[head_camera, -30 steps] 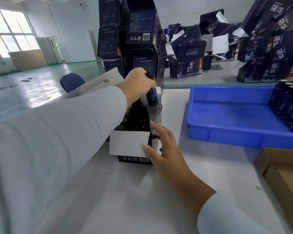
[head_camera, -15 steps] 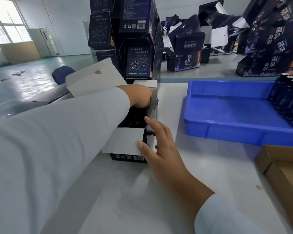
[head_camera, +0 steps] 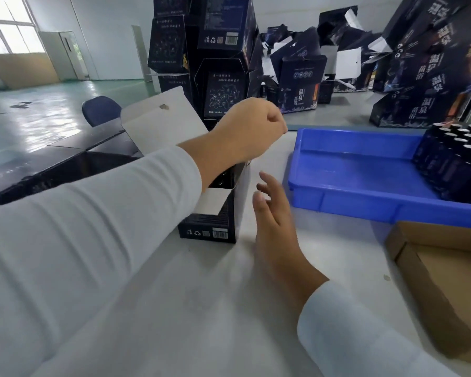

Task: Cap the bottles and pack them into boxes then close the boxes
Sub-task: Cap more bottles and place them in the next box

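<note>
A: The open box [head_camera: 215, 216] near the centre looks like printed cardboard, dark and matt outside, plain white inside its raised flap [head_camera: 161, 123].

B: The blue tray [head_camera: 365, 183] at three o'clock?

A: Smooth plastic with a slight sheen. The bottles [head_camera: 457, 156] in it are dark and glossy. At five o'clock lies a brown carton [head_camera: 430, 270] of rough corrugated card. The surface [head_camera: 201, 308] is pale and matt; the sleeves [head_camera: 79, 254] are soft white cloth.

The dark open-topped cardboard box [head_camera: 223, 210] stands left of the blue plastic tray [head_camera: 351, 197]; capped dark bottles [head_camera: 457, 159] apparently fill the tray's right end.
</note>
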